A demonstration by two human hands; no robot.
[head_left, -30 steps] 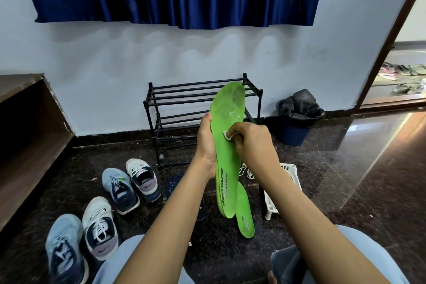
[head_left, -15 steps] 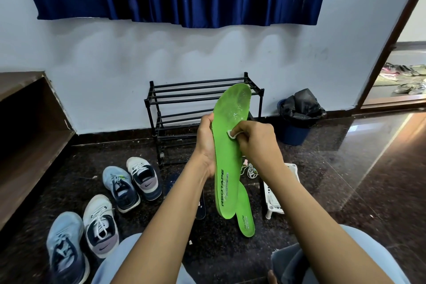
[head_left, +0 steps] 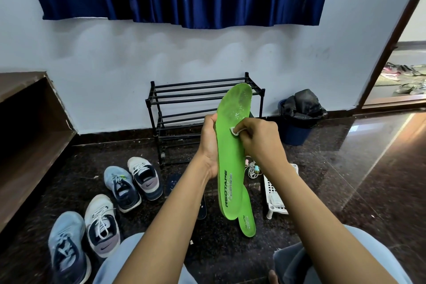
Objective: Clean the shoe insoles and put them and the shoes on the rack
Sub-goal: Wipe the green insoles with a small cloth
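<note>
I hold a green insole (head_left: 230,159) upright in front of me, toe end up. My left hand (head_left: 209,145) grips its left edge at mid-length. My right hand (head_left: 255,140) pinches a small white wipe (head_left: 235,131) against the insole's face. White speckles mark the toe area. A second green insole (head_left: 247,221) lies on the dark floor below. A dark insole (head_left: 202,207) lies beside my left forearm, partly hidden. Several blue and white sneakers (head_left: 132,182) stand on the floor at the left. The black shoe rack (head_left: 184,108) stands bare against the wall.
A white plastic basket (head_left: 274,193) lies on the floor to the right of the insoles. A blue bin with a black bag (head_left: 297,120) stands right of the rack. A wooden shelf unit (head_left: 30,136) is at the left; a doorway opens at the right.
The insole's toe end has tipped slightly to the right. My right hand with the wipe has shifted a little along the insole's face. The left hand keeps its grip.
</note>
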